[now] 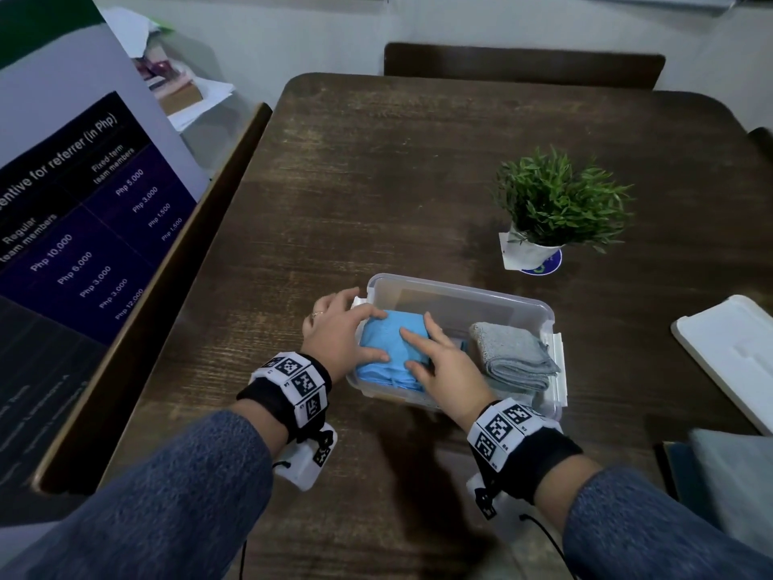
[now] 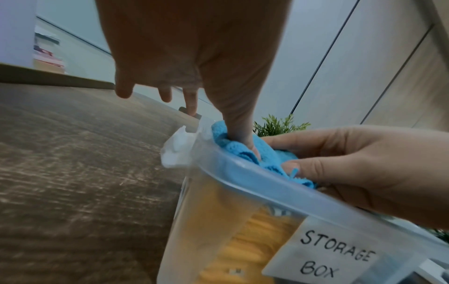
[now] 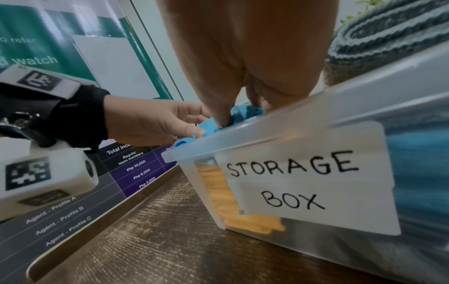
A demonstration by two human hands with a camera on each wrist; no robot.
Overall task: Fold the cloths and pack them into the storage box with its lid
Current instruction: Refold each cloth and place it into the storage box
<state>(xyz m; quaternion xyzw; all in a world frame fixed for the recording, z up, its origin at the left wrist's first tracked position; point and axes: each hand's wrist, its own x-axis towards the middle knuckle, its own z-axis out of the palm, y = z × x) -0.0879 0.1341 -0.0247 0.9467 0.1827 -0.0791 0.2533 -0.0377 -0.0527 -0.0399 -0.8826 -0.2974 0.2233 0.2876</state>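
Observation:
A clear storage box (image 1: pixel 460 291) stands on the dark wooden table (image 1: pixel 376 182), with a "STORAGE BOX" label (image 3: pixel 303 178) on its near wall. A folded blue cloth (image 1: pixel 389 343) lies in its left half, on top of a yellow cloth (image 3: pixel 230 201) that shows through the wall. A folded grey cloth (image 1: pixel 516 360) fills the right half. My left hand (image 1: pixel 347 332) presses the blue cloth with thumb and forefinger; its other fingers hang outside the box's left rim. My right hand (image 1: pixel 435 357) lies flat on the cloth with its fingers spread. The white lid (image 1: pixel 728 357) lies apart, at the right.
A small potted plant (image 1: pixel 556 207) stands behind the box to the right. A large printed board (image 1: pixel 83 203) leans along the table's left side. A chair back (image 1: pixel 523 64) is at the far edge, and a grey stack (image 1: pixel 732 475) sits at the near right corner.

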